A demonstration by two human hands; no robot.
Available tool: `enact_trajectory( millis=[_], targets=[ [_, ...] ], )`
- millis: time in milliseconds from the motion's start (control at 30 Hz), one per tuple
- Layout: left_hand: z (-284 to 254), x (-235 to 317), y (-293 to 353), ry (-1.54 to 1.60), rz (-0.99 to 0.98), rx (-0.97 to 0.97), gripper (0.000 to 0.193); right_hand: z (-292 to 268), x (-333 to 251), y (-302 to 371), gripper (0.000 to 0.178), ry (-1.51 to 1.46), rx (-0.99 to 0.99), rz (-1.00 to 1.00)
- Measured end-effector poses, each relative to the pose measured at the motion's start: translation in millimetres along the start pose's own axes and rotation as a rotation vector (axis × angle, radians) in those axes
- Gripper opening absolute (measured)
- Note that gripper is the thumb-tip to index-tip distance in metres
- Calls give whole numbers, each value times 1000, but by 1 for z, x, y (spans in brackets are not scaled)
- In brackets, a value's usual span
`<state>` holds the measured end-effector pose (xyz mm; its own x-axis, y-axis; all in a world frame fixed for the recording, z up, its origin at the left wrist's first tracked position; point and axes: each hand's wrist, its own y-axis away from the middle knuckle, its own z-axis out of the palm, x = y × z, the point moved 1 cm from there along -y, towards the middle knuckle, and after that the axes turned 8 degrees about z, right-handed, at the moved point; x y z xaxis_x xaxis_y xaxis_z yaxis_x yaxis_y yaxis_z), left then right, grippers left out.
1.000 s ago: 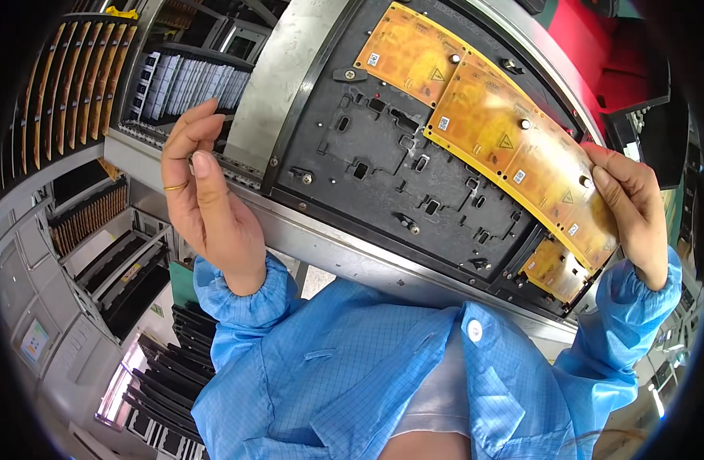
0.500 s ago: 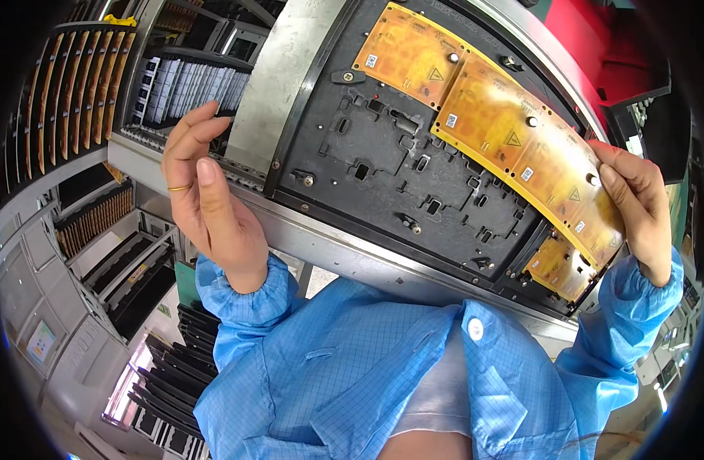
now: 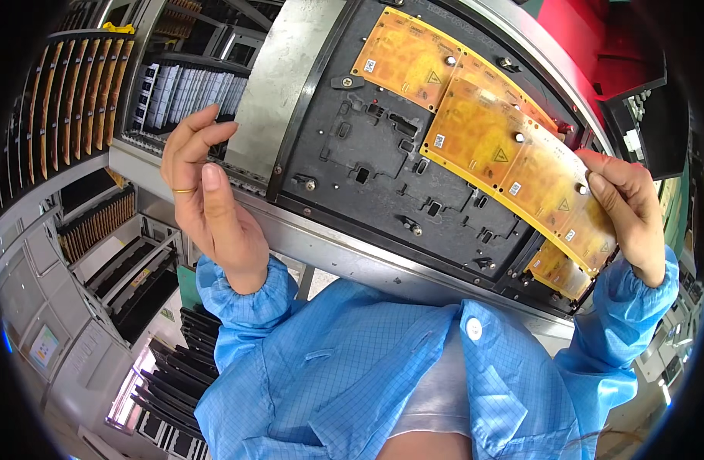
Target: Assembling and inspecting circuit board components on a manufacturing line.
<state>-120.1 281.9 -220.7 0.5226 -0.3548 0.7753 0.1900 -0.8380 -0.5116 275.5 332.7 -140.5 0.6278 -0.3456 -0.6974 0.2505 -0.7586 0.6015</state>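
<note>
My right hand [image 3: 629, 208] pinches the right end of a yellow-orange printed circuit board [image 3: 482, 142], thumb on top and fingers at its far edge. This board is raised over a second circuit board [image 3: 398, 61] of the same colour, which lies on a black fixture plate [image 3: 375, 184]. Part of the lower board is covered; its left section and its near right corner show. White labels, warning triangles and small round posts stand out on the boards. My left hand [image 3: 218, 203] hovers beside the fixture's left edge, palm turned inward, fingers apart, holding nothing.
A metal rail [image 3: 352, 249] runs along the fixture's near side, with a bare metal plate [image 3: 279, 92] to its left. Racks of upright boards [image 3: 80, 100] stand at the far left. Black trays [image 3: 176, 368] are stacked lower left. A red surface [image 3: 570, 46] lies far right.
My right hand has shifted slightly left and nearer to me with the circuit board, uncovering more of the lower board along its far edge. My left hand has barely moved.
</note>
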Motion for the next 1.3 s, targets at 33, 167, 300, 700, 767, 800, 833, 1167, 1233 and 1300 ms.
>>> enact_trajectory(
  millis=[33, 167, 300, 700, 767, 800, 833, 1167, 1233, 1300],
  targets=[
    [0, -1, 0, 2, 4, -2, 38, 1, 1, 0, 29, 27, 3, -13],
    [-1, -1, -1, -5, 5, -18, 38, 1, 8, 0, 29, -26, 17, 59],
    [1, -1, -1, -13, -7, -12, 37, 9, 7, -2, 29, -68, 79, 40],
    [17, 49, -20, -444, 406, -634, 69, 7, 21, 8, 30, -141, 121, 81],
    [35, 64, -15, -471, 313, -894, 82, 2, 20, 14, 31, -281, 160, 88],
    [40, 61, -9, -493, 380, -888, 79, 0, 21, 16, 31, -284, 162, 88],
    [45, 56, -3, -512, 449, -883, 77, -3, 21, 19, 31, -281, 187, 48],
    [42, 50, -15, -629, 498, -995, 75, -15, 41, 64, 34, -262, 404, 3],
    [46, 53, -14, -596, 486, -1011, 74, -9, 46, 66, 33, -273, 502, -78],
    [41, 60, -18, -687, 520, -986, 74, -6, 52, 68, 33, -232, 515, -98]
  ],
)
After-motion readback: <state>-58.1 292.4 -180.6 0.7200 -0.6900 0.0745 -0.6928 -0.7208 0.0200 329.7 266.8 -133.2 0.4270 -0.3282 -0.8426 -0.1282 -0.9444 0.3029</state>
